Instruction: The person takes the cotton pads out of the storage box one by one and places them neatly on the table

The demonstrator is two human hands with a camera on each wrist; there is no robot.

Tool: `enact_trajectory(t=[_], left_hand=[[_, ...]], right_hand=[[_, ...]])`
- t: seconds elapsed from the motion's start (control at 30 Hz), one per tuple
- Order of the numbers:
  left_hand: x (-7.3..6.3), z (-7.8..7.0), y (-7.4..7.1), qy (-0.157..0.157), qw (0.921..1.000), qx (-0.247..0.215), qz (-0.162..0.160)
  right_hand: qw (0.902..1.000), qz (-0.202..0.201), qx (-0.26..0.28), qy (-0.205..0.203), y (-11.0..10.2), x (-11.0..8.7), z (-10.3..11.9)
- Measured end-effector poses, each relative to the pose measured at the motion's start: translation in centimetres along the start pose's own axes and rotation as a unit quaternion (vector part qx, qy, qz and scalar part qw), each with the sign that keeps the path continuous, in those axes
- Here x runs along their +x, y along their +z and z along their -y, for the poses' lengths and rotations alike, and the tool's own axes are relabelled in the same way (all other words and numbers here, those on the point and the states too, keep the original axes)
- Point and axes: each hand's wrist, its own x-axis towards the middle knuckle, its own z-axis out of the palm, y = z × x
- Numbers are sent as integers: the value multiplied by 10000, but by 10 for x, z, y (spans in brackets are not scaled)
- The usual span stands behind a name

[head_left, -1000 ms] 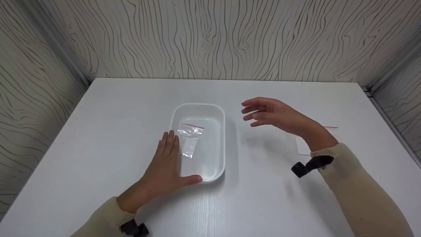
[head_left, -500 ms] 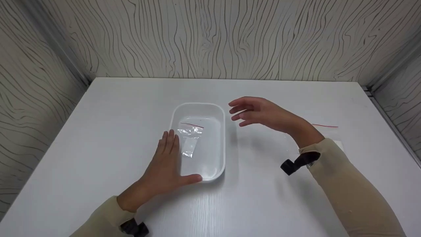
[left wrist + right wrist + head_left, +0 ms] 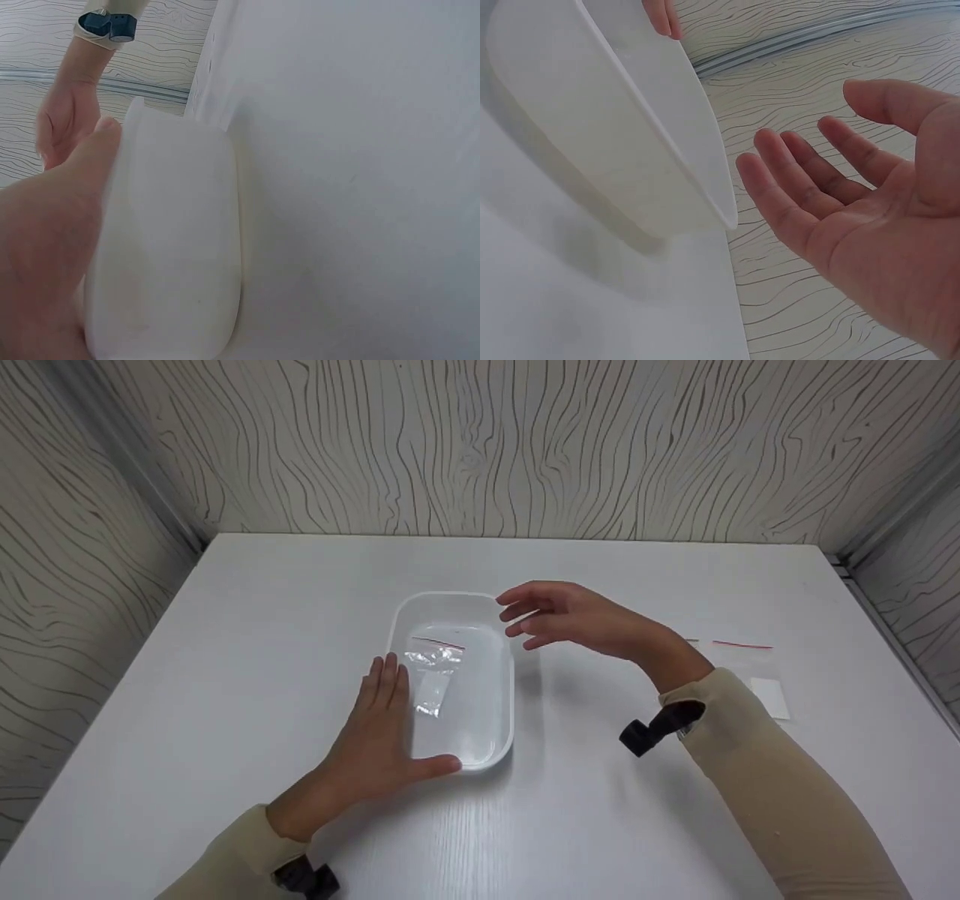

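Observation:
A white rectangular plastic tub (image 3: 501, 735) stands on the table, a small clear zip bag (image 3: 435, 660) with a red-lined seal and a white piece inside lying in it. My left hand (image 3: 375, 735) rests on the tub's left and near rim, fingers straight along the side and thumb out over the near corner. Over the tub's far right rim hovers my right hand (image 3: 577, 619), fingers loosely bent and nothing held. In the right wrist view the right palm (image 3: 877, 217) faces up beside the tub wall (image 3: 607, 142).
Right of the tub, partly behind the right sleeve, lies another clear zip bag (image 3: 742, 646) with a red seal line and a white card (image 3: 770, 697). A further seal edge peeks out near the right wrist. Wood-grain panels (image 3: 480, 450) enclose the white table (image 3: 225, 660).
My right hand has moved left to the tub's right rim, uncovering more of the bag and white card on the right. The left hand stays put.

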Motion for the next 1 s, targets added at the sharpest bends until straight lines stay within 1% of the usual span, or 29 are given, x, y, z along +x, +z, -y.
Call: enact_trajectory(t=[0.5, 1.0], left_hand=[[-1, -1, -2, 17, 10000, 17, 19], [0, 0, -2, 29, 9999, 122, 27]], right_hand=[[9999, 92, -101, 54, 14, 17, 9], [9996, 173, -141, 152, 28, 36, 11]])
